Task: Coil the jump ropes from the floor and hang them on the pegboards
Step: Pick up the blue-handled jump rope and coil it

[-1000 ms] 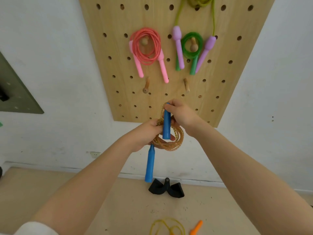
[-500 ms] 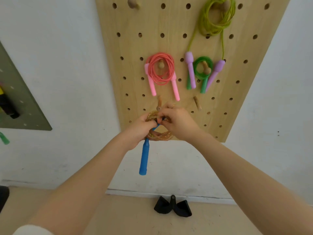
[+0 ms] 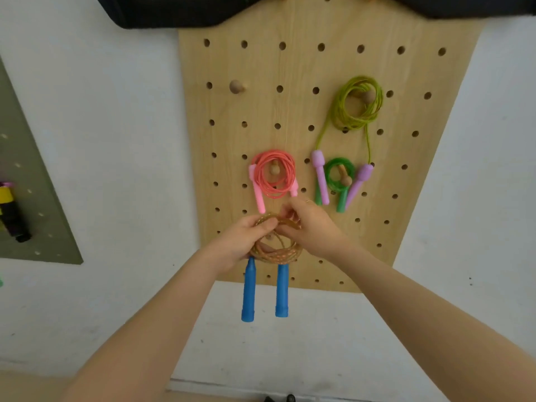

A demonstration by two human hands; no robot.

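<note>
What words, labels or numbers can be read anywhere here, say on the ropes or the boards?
None can be read. The wooden pegboard, the hung ropes and the blue handles show no print. The yellow and black object on the grey board at the left is too blurred to tell.

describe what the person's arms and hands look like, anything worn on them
Both forearms are bare up to the bottom edge of the picture, with no sleeve, watch or glove in view. The left hand wears nothing. The right hand seems to have a thin ring on one finger.
</note>
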